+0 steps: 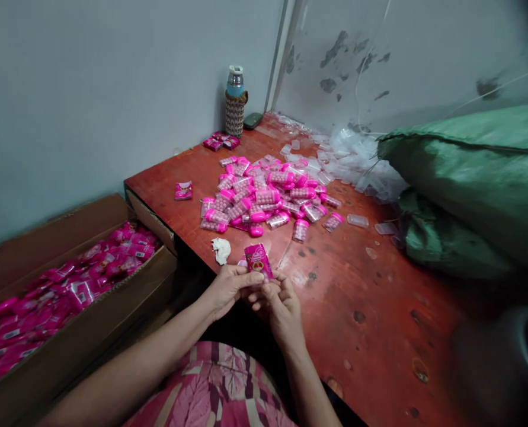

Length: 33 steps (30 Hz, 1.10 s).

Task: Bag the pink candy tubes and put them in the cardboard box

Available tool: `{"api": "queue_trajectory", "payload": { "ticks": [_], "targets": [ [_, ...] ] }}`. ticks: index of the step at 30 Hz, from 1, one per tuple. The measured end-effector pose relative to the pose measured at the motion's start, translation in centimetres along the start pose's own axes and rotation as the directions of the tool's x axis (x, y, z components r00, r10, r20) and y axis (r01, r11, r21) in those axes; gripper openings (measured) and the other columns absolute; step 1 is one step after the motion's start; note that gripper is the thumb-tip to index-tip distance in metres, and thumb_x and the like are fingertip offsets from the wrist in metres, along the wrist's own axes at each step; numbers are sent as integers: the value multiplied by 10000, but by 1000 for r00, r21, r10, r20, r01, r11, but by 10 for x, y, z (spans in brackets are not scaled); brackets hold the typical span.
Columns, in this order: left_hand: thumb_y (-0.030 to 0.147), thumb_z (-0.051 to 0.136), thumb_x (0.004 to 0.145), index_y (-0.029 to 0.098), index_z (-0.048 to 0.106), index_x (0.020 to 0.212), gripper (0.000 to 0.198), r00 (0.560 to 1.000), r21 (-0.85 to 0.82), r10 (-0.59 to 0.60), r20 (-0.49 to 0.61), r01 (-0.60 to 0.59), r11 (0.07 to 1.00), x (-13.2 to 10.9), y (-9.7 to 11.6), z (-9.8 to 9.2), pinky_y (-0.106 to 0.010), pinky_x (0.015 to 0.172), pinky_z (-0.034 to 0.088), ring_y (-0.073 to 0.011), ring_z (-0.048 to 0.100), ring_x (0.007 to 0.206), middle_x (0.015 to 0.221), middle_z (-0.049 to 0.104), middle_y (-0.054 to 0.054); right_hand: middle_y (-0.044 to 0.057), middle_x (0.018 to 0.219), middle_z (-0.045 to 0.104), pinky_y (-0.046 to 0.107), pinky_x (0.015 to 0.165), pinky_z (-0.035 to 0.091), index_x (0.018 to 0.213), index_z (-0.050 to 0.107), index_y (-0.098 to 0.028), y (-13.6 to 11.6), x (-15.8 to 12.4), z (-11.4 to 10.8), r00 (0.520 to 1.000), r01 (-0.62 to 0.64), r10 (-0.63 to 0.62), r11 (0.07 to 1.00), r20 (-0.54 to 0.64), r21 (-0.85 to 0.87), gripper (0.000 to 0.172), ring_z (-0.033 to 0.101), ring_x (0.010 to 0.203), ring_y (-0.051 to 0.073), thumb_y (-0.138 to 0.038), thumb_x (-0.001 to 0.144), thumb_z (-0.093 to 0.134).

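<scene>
Both hands meet at the table's near edge around a pink printed packet [258, 259]. My left hand [230, 289] pinches its lower left side, thumb on the front. My right hand [284, 305] has its fingers closed at the packet's lower right corner; the fingertips are partly hidden. Just beyond lies a heap of small clear containers with pink caps [268, 196], filled with pale pink balls. A crumpled white wad [221, 251] rests left of the packet.
A cardboard box [152, 276] full of pink packets stands at the left. On the red table [335, 332] are a single packet [184, 190], a bottle in a woven holder [234, 110], loose clear plastic containers [357, 160] and a large green sack [477, 190] at the right.
</scene>
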<state>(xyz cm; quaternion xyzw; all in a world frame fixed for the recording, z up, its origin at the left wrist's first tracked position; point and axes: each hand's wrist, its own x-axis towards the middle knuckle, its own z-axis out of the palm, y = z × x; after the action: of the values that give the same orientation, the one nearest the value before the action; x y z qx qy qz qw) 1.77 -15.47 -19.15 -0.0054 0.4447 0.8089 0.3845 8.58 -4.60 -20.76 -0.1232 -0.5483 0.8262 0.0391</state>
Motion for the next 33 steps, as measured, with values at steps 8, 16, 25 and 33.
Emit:
{"api": "queue_trajectory", "payload": {
  "ticks": [8,16,25,33],
  "targets": [
    [268,640,703,115,644,738,157,914,-80,294,-279,-327,942,-30,26,-19,-364,798,474,-193,625,796,813,681,-80,-20,663,618,189,469,445,867,481,-200,-4,6,5,998,-48,48,999,32,-17,161,575,520,95,-323,791,552],
    [370,583,727,202,615,1037,355,664,868,742,-93,-310,387,-18,27,-46,-461,987,298,-253,509,1079,1106,610,-78,-13,655,591,190,475,429,758,514,-175,-7,6,-4,999,-44,40,987,-32,-156,205,542,508,84,-373,811,506],
    [159,598,720,256,659,883,199,696,890,705,137,-399,222,25,-6,-28,-495,1040,55,-270,250,1268,1117,602,-45,-8,640,591,206,505,423,730,538,-181,-13,1,-7,998,-47,30,955,-63,-294,210,532,529,103,-374,807,502],
    [214,482,809,239,632,951,209,680,941,663,312,-320,-114,16,-14,-31,-546,1020,25,-268,208,1283,1193,551,-60,58,912,618,290,599,493,1002,549,-182,-9,17,-15,957,-43,-110,860,-268,-509,379,595,676,168,-398,697,614]
  ]
}}
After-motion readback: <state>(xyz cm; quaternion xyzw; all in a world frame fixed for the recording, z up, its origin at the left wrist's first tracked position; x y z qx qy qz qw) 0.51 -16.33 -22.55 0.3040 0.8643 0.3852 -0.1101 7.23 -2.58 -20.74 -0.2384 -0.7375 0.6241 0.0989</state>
